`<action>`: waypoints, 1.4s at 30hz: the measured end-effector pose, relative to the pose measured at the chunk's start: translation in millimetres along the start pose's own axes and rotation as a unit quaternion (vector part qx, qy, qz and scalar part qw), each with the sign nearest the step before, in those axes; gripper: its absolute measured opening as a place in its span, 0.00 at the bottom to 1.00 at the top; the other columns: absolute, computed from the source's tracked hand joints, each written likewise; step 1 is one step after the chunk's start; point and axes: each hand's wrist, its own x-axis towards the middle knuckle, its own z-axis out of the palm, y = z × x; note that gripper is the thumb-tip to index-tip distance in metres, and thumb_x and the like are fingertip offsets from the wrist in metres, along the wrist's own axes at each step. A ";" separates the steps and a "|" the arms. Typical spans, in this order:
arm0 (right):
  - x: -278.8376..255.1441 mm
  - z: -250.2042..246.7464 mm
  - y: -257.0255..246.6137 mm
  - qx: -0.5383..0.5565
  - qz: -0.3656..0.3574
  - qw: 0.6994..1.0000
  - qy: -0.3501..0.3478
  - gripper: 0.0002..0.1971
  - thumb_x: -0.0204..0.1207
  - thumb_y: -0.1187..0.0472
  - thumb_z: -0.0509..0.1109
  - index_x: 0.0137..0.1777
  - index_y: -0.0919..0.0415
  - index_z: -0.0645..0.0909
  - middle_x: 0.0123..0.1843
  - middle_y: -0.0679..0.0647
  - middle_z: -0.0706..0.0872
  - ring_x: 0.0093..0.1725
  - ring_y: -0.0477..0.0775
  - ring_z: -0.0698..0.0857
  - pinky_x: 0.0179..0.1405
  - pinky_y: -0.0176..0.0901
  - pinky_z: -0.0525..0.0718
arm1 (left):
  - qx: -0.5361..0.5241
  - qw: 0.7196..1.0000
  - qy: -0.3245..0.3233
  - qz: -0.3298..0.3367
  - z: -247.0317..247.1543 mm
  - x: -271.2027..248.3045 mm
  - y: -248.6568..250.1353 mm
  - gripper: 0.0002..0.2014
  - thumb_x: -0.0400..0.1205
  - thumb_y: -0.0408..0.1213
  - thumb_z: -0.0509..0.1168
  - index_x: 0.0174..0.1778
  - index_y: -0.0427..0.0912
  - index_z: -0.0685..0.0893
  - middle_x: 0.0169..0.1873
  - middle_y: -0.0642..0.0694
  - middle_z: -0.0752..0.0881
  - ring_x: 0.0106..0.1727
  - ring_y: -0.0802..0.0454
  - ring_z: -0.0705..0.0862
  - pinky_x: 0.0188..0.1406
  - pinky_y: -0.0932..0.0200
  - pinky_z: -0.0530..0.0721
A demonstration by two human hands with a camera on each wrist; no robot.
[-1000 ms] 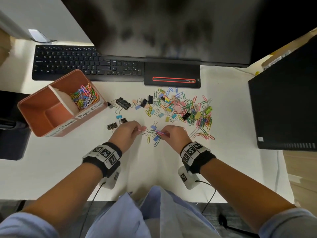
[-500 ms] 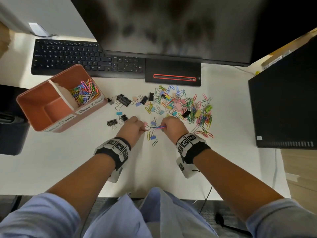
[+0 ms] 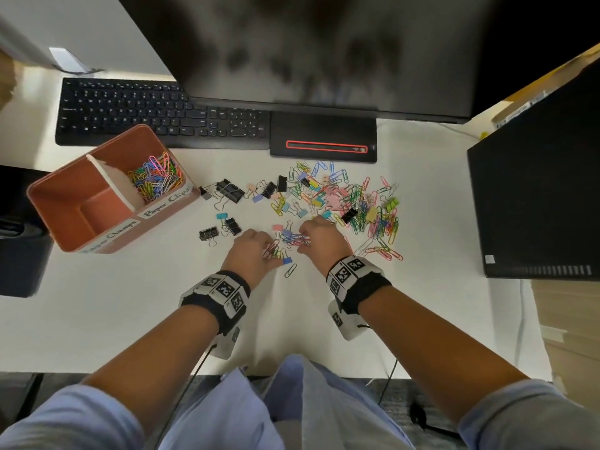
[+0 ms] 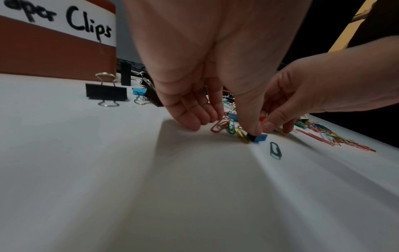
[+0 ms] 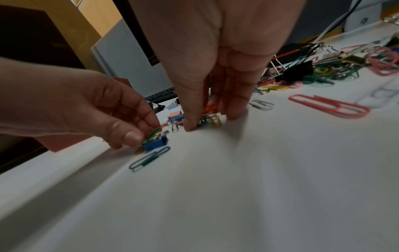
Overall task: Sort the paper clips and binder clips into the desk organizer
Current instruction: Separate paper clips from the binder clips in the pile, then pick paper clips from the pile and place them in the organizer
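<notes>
The orange desk organizer (image 3: 81, 196) stands at the left; its far compartment holds coloured paper clips (image 3: 154, 178), its near one is bare. A mixed pile of paper clips and binder clips (image 3: 341, 199) lies mid-desk, with black binder clips (image 3: 230, 190) to its left. My left hand (image 3: 274, 254) pinches paper clips (image 4: 220, 127) at the pile's near edge, its thumb pressing beside a blue binder clip (image 5: 156, 144). My right hand (image 3: 302, 240) pinches more paper clips (image 5: 209, 107) just to the right. A green paper clip (image 5: 149, 159) lies loose in front.
A black keyboard (image 3: 156, 115) and the monitor (image 3: 308, 50) with its base (image 3: 324, 138) line the back of the desk. A black computer case (image 3: 535, 190) stands at the right, a dark object (image 3: 19, 248) at the left edge.
Both hands have stayed at the same small cluster of clips, drawing closer together. The left hand has gathered several paper clips under its fingers.
</notes>
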 end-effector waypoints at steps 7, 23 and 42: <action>6.4 -4.4 -3.9 -0.022 0.017 0.999 -0.027 0.13 0.76 0.61 0.70 0.58 0.66 0.81 0.58 0.64 0.84 0.57 0.63 0.82 0.55 0.52 0.83 | -0.018 1.000 0.004 -0.009 5.7 2.9 4.5 0.14 0.71 0.30 0.73 0.52 0.35 0.83 0.50 0.36 0.82 0.50 0.40 0.82 0.54 0.51 0.81; -5.4 0.3 -2.5 0.015 0.004 1.000 -0.013 0.10 0.77 0.63 0.67 0.56 0.64 0.83 0.53 0.64 0.88 0.54 0.63 0.85 0.55 0.53 0.85 | 0.089 0.995 -0.048 0.008 -1.0 9.5 6.5 0.09 0.81 0.31 0.60 0.54 0.33 0.80 0.51 0.32 0.82 0.54 0.35 0.80 0.51 0.50 0.76; 84.9 -27.8 -232.7 0.112 -0.143 0.982 0.056 0.20 0.74 0.56 0.72 0.65 0.60 0.78 0.59 0.58 0.87 0.57 0.57 0.85 0.60 0.49 0.83 | -0.052 0.970 0.206 -0.122 -202.5 19.0 -80.3 0.18 0.80 0.30 0.63 0.67 0.36 0.77 0.63 0.37 0.83 0.60 0.42 0.83 0.57 0.62 0.81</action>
